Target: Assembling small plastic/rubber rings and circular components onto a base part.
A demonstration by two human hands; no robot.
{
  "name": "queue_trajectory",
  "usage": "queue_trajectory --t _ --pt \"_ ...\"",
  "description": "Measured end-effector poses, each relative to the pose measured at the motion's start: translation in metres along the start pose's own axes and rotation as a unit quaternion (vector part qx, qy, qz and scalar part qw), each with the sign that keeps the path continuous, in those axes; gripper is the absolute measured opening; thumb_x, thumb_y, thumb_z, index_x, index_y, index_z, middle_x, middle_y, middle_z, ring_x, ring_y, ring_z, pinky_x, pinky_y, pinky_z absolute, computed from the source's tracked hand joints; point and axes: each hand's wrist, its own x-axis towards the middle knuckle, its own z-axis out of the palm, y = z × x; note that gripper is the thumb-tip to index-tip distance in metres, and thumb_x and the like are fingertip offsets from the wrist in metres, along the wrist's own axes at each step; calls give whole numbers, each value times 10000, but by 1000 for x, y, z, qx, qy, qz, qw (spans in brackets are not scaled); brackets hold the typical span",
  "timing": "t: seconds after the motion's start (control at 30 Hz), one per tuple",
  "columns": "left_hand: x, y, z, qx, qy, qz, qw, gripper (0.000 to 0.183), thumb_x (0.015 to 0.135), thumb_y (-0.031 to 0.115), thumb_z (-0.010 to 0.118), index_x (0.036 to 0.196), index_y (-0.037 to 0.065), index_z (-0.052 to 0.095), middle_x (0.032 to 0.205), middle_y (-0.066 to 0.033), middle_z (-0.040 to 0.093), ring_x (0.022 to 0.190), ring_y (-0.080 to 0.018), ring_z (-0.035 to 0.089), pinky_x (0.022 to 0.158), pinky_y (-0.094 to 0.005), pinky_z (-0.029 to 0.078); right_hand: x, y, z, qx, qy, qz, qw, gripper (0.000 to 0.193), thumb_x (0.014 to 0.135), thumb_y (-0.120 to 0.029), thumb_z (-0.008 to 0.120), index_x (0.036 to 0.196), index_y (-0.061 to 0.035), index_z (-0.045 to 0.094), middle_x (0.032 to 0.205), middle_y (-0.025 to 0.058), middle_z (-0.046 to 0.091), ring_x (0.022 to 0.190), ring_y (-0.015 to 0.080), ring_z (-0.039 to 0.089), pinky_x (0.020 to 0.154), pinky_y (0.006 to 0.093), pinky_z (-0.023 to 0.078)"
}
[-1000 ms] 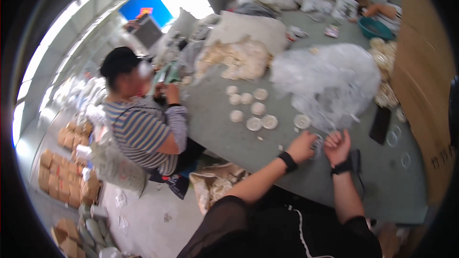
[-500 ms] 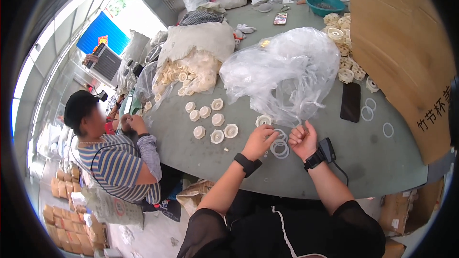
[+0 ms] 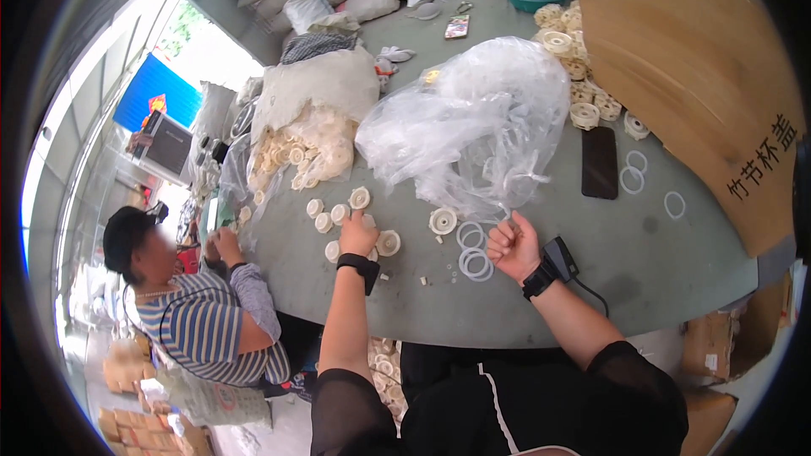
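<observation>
My left hand (image 3: 360, 239) reaches into a loose group of round cream plastic caps (image 3: 388, 242), fingers bent down over one of them and hiding most of it. More caps lie just beyond and beside the fingers. My right hand (image 3: 514, 247) rests over the table with curled fingers and the thumb raised; whether anything is inside the curl is hidden. Beside it lie several thin, whitish translucent rings (image 3: 478, 264). A single cap, open side up (image 3: 443, 220), sits between my hands, near some tiny rings (image 3: 452, 270).
A crumpled clear plastic bag (image 3: 473, 122) lies beyond my hands. A sack (image 3: 317, 89) spills cream parts at the left. A black phone (image 3: 600, 162), more rings (image 3: 632, 179) and a cardboard box (image 3: 693, 76) are at the right. A co-worker (image 3: 198, 287) sits at the left.
My left hand has moved left, away from the rings and single cap, onto the group of caps. My right hand stays curled by the rings. The whole view has shifted slightly.
</observation>
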Motion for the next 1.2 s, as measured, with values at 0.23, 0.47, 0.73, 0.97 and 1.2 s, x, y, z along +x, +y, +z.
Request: queue_trajectory --t 0.23,0.47,0.73,0.97,1.2 --pt "-21 37 -29 -126 102 84 983 385 639 121 630 994 24 517 913 -137 533 799 -267 527 711 -360 438 -1 7 2 -78 38 2 996 330 876 -329 421 678 -88 528 597 23 492 504 128 438 527 280 380" --pt "-98 164 -44 -291 -38 339 894 389 637 36 661 993 14 505 935 -87 504 789 -189 494 700 -282 415 -4 18 4 -321 48 -76 943 322 881 -305 465 1020 -27 551 773 22 597 569 76 547 522 204 451" --pt "-118 142 1 -215 -75 216 949 251 686 52 631 919 15 543 812 -76 518 639 -176 511 591 -282 430 2 12 -4 -284 106 -109 947 306 876 -329 469 997 -60 552 754 8 583 550 64 531 509 194 453" --pt "-118 126 6 -269 -141 160 939 153 720 50 614 849 -4 552 717 -58 570 589 -127 531 548 -244 432 0 9 -4 -227 71 -85 968 295 880 -314 455 1011 -63 539 779 22 583 567 79 541 532 219 474" --pt "-131 137 -29 -560 -206 17 802 94 779 35 597 859 11 555 753 -4 566 613 -53 495 551 -196 398 -2 6 -4 -176 86 -83 977 268 876 -290 474 1016 -71 540 833 31 602 630 114 591 545 233 480"
